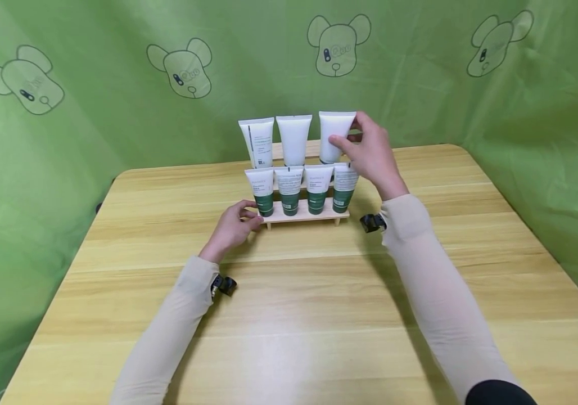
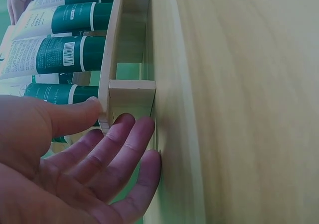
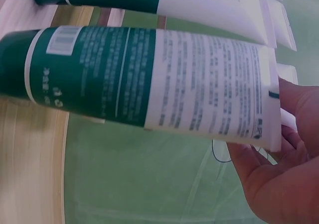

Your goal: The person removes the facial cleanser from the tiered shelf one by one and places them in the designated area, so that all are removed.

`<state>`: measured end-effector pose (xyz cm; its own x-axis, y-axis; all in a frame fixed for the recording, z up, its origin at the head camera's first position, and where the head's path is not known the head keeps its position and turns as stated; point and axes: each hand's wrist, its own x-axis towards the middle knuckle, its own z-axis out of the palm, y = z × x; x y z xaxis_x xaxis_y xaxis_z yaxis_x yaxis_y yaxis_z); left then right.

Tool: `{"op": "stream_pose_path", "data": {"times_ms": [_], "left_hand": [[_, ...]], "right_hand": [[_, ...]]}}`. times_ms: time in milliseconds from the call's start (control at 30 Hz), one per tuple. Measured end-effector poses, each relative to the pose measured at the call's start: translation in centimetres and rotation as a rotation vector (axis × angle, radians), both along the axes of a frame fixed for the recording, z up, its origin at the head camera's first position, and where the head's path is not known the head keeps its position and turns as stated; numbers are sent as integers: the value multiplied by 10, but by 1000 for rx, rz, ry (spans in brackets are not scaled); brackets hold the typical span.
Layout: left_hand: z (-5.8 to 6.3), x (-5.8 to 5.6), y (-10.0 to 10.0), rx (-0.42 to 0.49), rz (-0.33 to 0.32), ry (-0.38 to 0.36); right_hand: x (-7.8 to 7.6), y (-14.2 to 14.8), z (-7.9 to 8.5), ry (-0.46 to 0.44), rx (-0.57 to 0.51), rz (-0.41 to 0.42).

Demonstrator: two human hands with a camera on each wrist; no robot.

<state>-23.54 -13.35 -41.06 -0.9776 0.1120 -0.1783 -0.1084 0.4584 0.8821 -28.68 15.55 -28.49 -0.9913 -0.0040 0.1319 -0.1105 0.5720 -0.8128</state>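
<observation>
A stepped wooden rack (image 1: 301, 217) holds white and green squeeze tubes in two rows. My right hand (image 1: 372, 147) pinches the white squeeze tube (image 1: 334, 130) at the right of the back row, thumb across its front. In the right wrist view, a front-row green-and-white tube (image 3: 104, 74) partly hides that grip. My left hand (image 1: 235, 226) holds the left end of the rack's lower shelf. The thumb (image 2: 82, 115) lies at the shelf's edge beside the leftmost front tube (image 1: 261, 188), and the fingers curl near its underside.
Two more white tubes stand in the back row, left (image 1: 260, 143) and middle (image 1: 294, 138). The rack sits toward the back of a wooden table (image 1: 289, 315). Behind it hangs a green curtain (image 1: 269, 62) with bear-head outlines.
</observation>
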Motion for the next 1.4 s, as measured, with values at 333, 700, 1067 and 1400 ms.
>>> {"op": "stream_pose_path", "data": {"times_ms": [333,700,1067,1400], "left_hand": [[-1,0,-2,-8,-4,30],[-2,1,-1,-8,0,28],[-5,-1,-1,-14,-6,40],[-5,-3,-2,6,2,26]], "right_hand": [[3,14,1,31,-30,-28],[7,30,-2,47,-38,-65],[11,44,-12,57,-43,-125],[10,59,-18,34,-129,-189]]}}
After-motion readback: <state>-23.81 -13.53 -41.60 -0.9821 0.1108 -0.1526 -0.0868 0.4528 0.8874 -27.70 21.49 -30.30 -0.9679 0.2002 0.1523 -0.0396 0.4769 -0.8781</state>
